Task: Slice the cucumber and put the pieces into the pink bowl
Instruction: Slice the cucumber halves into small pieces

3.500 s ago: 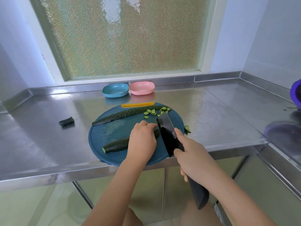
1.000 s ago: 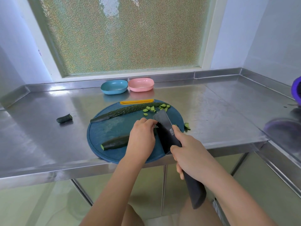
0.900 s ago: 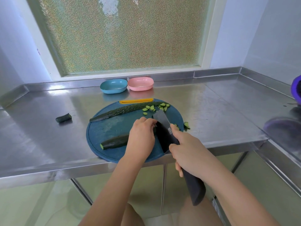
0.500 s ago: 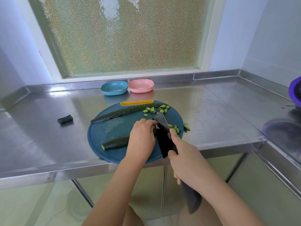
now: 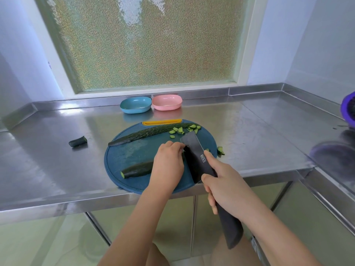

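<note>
On the round blue cutting board (image 5: 123, 156), my left hand (image 5: 168, 166) presses down on a short dark-green cucumber piece (image 5: 137, 169), whose cut left end shows. My right hand (image 5: 226, 185) grips a black knife (image 5: 194, 154) with its blade set against the fingertips of my left hand, hiding the cucumber's right end. A long cucumber half (image 5: 148, 133) lies across the back of the board. Several small cut pieces (image 5: 182, 129) sit at the board's far right. The pink bowl (image 5: 166, 102) stands behind the board, with nothing visible in it.
A blue bowl (image 5: 135, 105) sits touching the pink bowl's left side. A cucumber end (image 5: 77, 141) lies on the steel counter left of the board. A few pieces (image 5: 221, 150) rest at the board's right edge. A purple object (image 5: 348, 109) is at the far right.
The knife blade has rocked up and down at the cucumber's right end, and my left hand has stayed pressed on the cucumber. A few more small pieces lie right of the blade.
</note>
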Tool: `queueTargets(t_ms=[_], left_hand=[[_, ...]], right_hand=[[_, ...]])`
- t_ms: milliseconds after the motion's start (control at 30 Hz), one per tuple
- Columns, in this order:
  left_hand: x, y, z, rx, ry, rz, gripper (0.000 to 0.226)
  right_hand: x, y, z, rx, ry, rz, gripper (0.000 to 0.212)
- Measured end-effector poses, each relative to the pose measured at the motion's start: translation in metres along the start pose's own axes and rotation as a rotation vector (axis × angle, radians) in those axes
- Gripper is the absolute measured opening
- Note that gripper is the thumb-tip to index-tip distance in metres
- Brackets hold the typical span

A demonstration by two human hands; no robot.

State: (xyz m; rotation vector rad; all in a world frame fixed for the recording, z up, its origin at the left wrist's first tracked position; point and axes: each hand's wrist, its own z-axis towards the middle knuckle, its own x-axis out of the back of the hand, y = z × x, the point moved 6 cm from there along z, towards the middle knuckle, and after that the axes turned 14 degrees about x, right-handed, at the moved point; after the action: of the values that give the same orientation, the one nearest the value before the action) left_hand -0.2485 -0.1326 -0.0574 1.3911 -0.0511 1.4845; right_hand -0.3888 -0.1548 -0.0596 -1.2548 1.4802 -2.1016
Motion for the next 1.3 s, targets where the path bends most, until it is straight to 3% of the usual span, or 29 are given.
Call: queueTargets(t_ms=[400, 867, 1133, 1300], left_hand=[[-0.001, -0.001, 0.001, 0.009, -0.011, 0.02, 0.029], [0.003, 0.0, 0.002, 0.029, -0.009, -0.013, 0.027], [0.014, -0.007, 0.008, 0.004, -0.232, 0.072, 0.034], [0.025, -0.029, -0.005, 0.014, -0.098, 0.149, 0.029]], right_hand=[[-0.001, 0.002, 0.003, -0.008, -0.015, 0.025, 0.069], [-0.017, -0.004, 0.005, -0.06, -0.099, -0.207, 0.07], [-0.017, -0.005, 0.001, -0.075, -0.089, -0.212, 0.072], [-0.013, -0.003, 0.0, -0.072, -0.07, -0.217, 0.069]])
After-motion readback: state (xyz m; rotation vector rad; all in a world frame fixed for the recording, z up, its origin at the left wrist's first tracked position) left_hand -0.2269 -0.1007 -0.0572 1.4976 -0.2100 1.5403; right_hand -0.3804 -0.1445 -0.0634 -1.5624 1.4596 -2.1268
